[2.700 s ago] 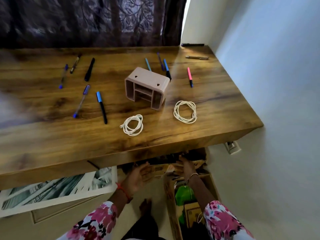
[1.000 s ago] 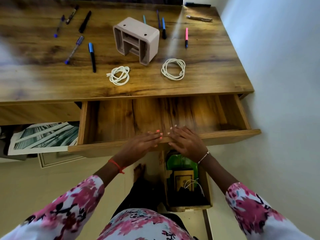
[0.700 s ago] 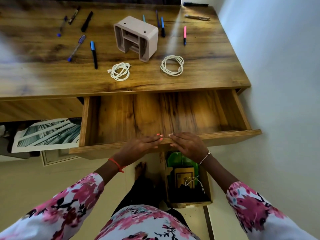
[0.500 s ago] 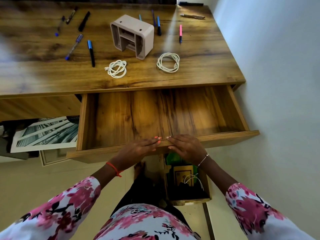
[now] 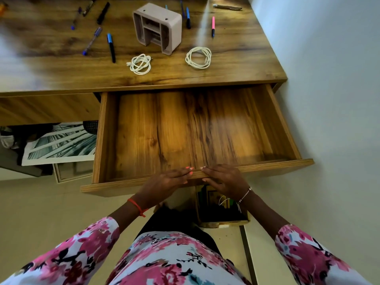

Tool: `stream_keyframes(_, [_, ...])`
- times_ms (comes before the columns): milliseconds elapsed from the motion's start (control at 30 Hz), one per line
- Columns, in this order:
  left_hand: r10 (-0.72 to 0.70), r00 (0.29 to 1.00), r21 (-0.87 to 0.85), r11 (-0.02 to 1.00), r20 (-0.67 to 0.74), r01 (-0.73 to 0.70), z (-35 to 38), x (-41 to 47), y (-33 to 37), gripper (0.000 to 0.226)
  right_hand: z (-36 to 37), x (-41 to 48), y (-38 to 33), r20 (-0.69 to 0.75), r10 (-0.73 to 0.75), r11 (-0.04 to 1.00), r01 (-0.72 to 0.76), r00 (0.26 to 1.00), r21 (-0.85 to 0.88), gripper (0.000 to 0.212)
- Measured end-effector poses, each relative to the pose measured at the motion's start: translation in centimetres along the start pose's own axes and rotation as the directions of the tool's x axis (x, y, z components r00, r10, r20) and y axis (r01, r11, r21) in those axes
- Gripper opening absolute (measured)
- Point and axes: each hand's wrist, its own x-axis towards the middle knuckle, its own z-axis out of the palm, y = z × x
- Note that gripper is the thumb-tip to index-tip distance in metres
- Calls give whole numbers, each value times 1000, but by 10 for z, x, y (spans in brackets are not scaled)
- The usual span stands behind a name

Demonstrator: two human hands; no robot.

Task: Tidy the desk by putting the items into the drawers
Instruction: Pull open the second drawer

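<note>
The wooden drawer (image 5: pixel 102 140) stands pulled far out from under the desk (image 5: pixel 236 64), and nothing lies in it. My left hand (image 5: pixel 166 182) and my right hand (image 5: pixel 224 177) sit side by side on the middle of the drawer front (image 5: pixel 277 164), fingers laid over its top edge and thumbs below it. On the desk are a beige organiser (image 5: pixel 158 27), two coiled white cables (image 5: pixel 140 64) (image 5: pixel 198 57), a blue-capped black pen (image 5: pixel 111 47), a purple pen (image 5: pixel 92 41), a pink pen (image 5: pixel 213 26) and several more pens at the back.
A white wall (image 5: pixel 329 79) runs close along the right side of the desk and drawer. On the floor to the left leans a framed print (image 5: pixel 59 142). A cardboard box (image 5: pixel 218 208) with odds and ends sits under the drawer front, by my legs.
The drawer, shut at first, has slid out toward me with both hands on its front. In the last half second it came out a little further.
</note>
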Motion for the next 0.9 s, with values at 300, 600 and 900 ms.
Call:
stream_keyframes(300, [-38,999,-17,999,21,38,10,-19,24,37,-5,-24,-23,-5,30,1000,-30,1000,7,33])
stream_keyframes(600, [-119,993,-115,986,29,121,14,-36,56,41,-12,-47,-52,55,118,993,-117,992,-10,33])
stream_keyframes(900, [-216,974,-164,961,63,223,20,-57,93,55,-20,-75,-78,111,330,911,-347,938,225,50])
